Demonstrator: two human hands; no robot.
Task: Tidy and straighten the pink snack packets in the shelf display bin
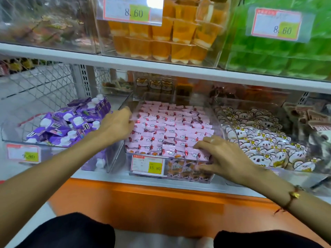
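Mostly pink packets [172, 129] lie flat in rows.

White shelf [100, 176], clear bins side by side: purple [16, 138], pink [168, 173], bear-print [304, 173]

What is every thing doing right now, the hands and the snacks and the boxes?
Left hand: open, fingers resting on the pink packets' left edge.
Right hand: open, fingers spread on the front row.
Pink snack packets: lying in rows, filling the bin.
Clear plastic display bin: open on top, full.
Purple pouches with white caps: heaped loosely.
Orange jelly cups: stacked in a clear box.
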